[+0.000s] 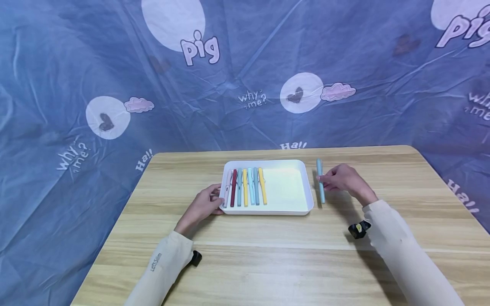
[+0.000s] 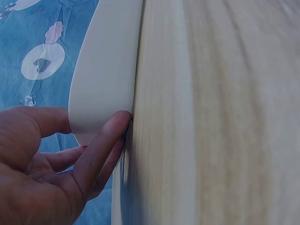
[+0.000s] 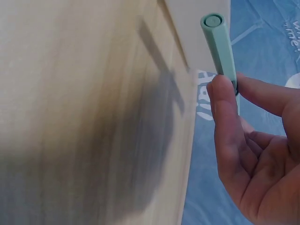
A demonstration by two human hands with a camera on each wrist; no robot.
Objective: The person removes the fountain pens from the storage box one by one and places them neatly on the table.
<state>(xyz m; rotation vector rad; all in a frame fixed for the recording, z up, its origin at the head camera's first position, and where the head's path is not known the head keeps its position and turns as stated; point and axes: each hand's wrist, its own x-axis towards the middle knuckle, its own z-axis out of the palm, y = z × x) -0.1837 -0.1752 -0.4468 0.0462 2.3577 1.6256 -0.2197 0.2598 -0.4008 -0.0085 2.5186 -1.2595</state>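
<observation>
A white tray (image 1: 289, 212) lies on the table. Side by side in its left half are several pens: a pale pink one (image 1: 227, 189), a dark red one (image 1: 233, 188), yellow ones and blue ones. At the tray's near left corner, my left hand (image 1: 204, 203) holds the tray's side, its fingers bent against the wall in the left wrist view. To the right of the tray, my right hand (image 1: 343, 180) pinches a light teal pen (image 3: 220, 44) between thumb and fingers. That pen is above the tabletop, its shadow falling below, with one end toward the right wrist camera.
The wooden table (image 1: 252, 272) extends around the tray on all sides. Behind it hangs a blue printed cloth (image 1: 237, 123). A small black device sits at each wrist, one by the left sleeve (image 1: 164, 259) and one by the right sleeve (image 1: 394, 238).
</observation>
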